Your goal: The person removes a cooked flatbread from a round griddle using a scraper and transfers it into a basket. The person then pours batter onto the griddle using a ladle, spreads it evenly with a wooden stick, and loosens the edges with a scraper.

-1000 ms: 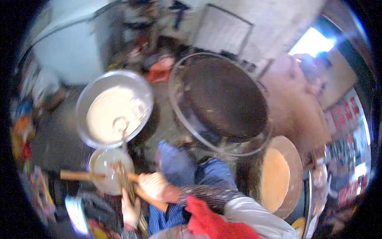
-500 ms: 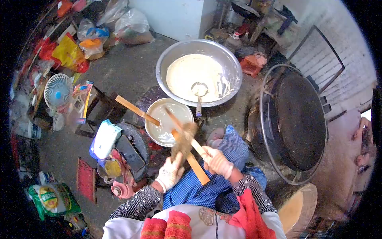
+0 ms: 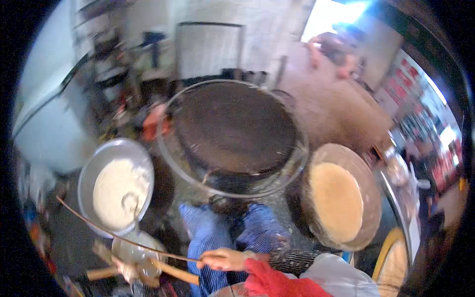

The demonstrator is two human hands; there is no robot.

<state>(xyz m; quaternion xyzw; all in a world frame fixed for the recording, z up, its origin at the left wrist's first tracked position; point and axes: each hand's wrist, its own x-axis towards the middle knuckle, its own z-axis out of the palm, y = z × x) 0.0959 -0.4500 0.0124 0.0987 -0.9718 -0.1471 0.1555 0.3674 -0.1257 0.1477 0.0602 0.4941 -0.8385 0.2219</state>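
Thin, long brown stick point(image 3: 118, 238), seemingly being positioned, juts from the closed right hand point(image 3: 225, 259) past a round whitish bowl point(image 3: 157, 241); next calls for steadiness. Left hand point(image 3: 127, 270): grip unclear.

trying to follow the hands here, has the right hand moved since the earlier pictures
Yes: judged against the small bowl of pale liquid, the right hand is farther out to the right than a second ago.

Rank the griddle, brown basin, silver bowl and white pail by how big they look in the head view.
1. Griddle
2. Brown basin and silver bowl: too alike to rank surely
3. White pail, partly covered, looks smallest
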